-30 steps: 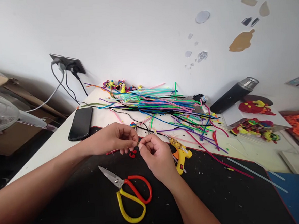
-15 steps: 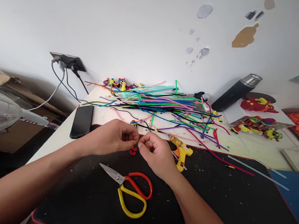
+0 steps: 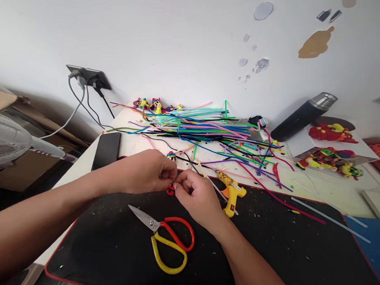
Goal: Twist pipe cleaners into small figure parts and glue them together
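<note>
Head view: L hand [image 3: 156,170] & R hand [image 3: 197,195] meet over the blk mat [image 3: 112,239], each grip pinched tight, tips together; what's btwn them is too small to tell. Red bits [image 3: 170,190] show just below, partly hidden. Scissors [image 3: 153,224] on mat nearer the person, glue gun [image 3: 234,195] just beside R hand. Pipe cleaners [image 3: 205,130] strewn across the counter [image 3: 133,147] behind, L forearm blocking near end of phone [image 3: 107,147].

Two bare, tapering forearms [image 3: 57,204], bare wrists [image 3: 222,229], bare hands [image 3: 197,198], rounded knuckles
</note>
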Motion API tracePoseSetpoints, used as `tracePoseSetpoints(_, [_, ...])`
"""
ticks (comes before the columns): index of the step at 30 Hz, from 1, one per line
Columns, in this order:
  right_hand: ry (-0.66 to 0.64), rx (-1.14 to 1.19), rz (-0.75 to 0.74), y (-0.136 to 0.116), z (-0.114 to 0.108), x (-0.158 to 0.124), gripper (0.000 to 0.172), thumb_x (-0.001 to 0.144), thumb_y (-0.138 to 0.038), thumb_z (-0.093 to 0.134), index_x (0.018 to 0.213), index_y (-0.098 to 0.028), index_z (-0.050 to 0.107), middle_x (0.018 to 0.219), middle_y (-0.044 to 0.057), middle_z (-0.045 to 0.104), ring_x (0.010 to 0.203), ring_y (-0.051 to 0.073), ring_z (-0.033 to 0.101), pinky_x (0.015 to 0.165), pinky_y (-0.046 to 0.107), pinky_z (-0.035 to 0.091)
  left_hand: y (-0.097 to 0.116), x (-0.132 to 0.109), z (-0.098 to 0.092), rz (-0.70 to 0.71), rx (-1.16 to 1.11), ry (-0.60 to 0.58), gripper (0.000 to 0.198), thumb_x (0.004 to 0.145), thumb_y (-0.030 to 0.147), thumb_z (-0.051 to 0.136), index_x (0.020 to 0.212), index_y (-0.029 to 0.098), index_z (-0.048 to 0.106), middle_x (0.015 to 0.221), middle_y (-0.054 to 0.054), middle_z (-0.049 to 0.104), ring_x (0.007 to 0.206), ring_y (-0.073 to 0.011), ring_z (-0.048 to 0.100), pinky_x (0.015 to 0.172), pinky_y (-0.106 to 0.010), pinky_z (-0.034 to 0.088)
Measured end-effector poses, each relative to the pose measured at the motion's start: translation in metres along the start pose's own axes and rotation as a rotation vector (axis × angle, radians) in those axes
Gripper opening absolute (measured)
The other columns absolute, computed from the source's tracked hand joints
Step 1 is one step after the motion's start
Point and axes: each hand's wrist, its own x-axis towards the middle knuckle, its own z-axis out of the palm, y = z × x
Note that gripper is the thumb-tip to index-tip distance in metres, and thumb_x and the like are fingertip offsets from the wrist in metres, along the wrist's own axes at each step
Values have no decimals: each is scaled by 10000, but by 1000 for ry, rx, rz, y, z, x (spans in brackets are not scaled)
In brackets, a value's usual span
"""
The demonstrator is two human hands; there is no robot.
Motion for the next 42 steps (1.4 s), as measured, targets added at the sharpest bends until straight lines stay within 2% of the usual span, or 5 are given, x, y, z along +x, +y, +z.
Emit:
tracePoseSetpoints(12, [-5, -66, -9, 3, 0, 0, 63, 898, -249, 635, 840, -223, 631, 547, -109, 402, 495, 111, 379, 511, 262, 265, 0, 0, 2, 30, 50, 19, 130, 815, 152, 622, 760, 207, 726, 625, 42, 633, 556, -115, 493, 540, -233, 307])
tracePoseSetpoints(20, [43, 159, 49, -4, -1, -1, 125, 936, -324, 656, 864, -223, 636, 560, -93, 448, 482, 110, 393, 486, 250, 292, -21, -5, 7, -82, -569, 64, 209, 891, 400, 717, 907, 204, 789, 746, 16, 724, 610, -138, 618, 551, -202, 473])
tracePoseSetpoints(25, [48, 271, 94, 0, 0, 1, 202, 952, -411, 677, 888, -225, 633, 541, -102, 443, 411, 95, 364, 442, 248, 280, -28, -13, 21, -41, -734, 112, 228, 914, 405, 753, 986, 191, 788, 752, 9, 726, 603, -124, 604, 535, -191, 484])
tracePoseSetpoints(35, [23, 339, 128, -2, -1, 1, 259, 931, -449, 737, 881, -216, 635, 512, -113, 439, 390, 79, 344, 411, 230, 246, -23, -16, 39, 198, -328, 433, 135, 996, 272, 674, 1006, 202, 790, 836, 9, 808, 716, -120, 703, 692, -189, 509])
tracePoseSetpoints(42, [9, 409, 158, -6, -2, 2, 296, 902, -475, 767, 864, -216, 628, 493, -118, 441, 364, 73, 347, 387, 218, 245, -26, -13, 48, 203, -250, 524, 132, 1011, 275, 667, 997, 195, 771, 866, -14, 825, 737, -135, 737, 702, -200, 520])
